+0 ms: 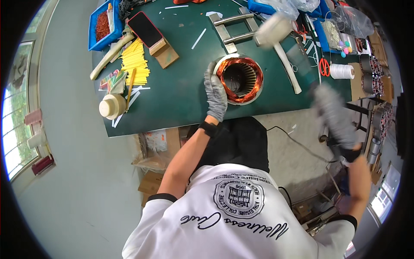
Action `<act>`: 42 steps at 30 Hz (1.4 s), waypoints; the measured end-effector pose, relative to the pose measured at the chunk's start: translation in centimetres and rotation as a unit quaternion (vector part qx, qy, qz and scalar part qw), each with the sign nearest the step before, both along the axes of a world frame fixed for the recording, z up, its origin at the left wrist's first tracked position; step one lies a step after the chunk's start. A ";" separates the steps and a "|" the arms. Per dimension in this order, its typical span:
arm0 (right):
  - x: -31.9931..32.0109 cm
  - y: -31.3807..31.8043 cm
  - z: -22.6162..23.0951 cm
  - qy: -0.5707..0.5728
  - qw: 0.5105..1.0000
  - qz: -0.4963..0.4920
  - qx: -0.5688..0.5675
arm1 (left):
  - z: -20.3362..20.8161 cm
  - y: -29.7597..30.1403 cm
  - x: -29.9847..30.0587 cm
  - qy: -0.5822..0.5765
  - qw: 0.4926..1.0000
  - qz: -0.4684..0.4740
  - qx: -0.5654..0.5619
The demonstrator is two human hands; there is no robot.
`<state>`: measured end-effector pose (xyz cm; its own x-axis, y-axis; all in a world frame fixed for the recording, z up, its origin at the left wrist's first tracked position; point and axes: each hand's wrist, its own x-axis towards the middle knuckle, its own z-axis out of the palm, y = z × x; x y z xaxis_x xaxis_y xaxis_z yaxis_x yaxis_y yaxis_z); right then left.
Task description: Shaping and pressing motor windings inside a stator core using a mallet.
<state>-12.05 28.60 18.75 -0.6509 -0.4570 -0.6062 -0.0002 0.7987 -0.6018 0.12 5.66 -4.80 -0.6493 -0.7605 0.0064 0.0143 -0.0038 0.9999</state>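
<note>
A motor stator (260,82) with copper windings round its bore stands at the table's front edge, its opening facing up. My left hand (215,96), in a grey glove, is closed against the stator's left side. To the right, beyond the table edge, my gloved right hand (334,113) is smeared by motion. A blurred dark shape (303,58) extends up from its fingers; I cannot make out what it is. A mallet with a pale head (274,31) and wooden handle (288,69) lies between the stator and that shape, its head blurred.
On the green table (172,99) are a metal frame (233,28), yellow strips (135,62), a phone (145,29) on a wooden block (166,56), and a pale round cup (112,106). Red scissors (324,67) and a white thread spool (342,71) sit at the right.
</note>
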 end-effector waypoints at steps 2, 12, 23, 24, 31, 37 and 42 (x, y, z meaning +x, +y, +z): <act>-3.8 -1.5 4.5 0.061 0.982 -0.154 -0.087 | 0.1 0.3 0.8 0.073 0.987 0.084 0.115; 2.2 6.5 -10.4 0.252 0.839 0.454 -0.163 | -0.7 1.0 -2.1 0.115 0.981 0.062 0.145; -1.0 2.9 -3.3 0.248 0.958 0.083 -0.117 | -0.5 0.5 -1.4 0.068 0.987 0.124 0.074; -1.1 2.8 -3.3 0.262 0.937 0.192 -0.130 | -0.7 -0.3 -1.3 0.031 0.992 0.120 0.020; -9.2 5.4 -0.6 0.281 0.891 0.025 -0.356 | -1.2 1.8 -1.0 0.051 0.980 0.143 0.127; 3.3 2.8 -6.3 0.069 0.976 0.207 0.006 | -1.3 -0.3 -1.3 0.085 0.965 0.160 0.188; -7.0 1.5 1.0 0.113 0.952 -0.163 -0.231 | -0.8 1.1 -0.6 0.063 0.967 0.160 0.187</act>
<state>-19.02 30.15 19.73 -0.8938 -0.3926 -0.2166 0.0310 0.4277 -0.9034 -0.51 6.72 -5.61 -0.3931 -0.8866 -0.2437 0.1962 -0.3398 0.9198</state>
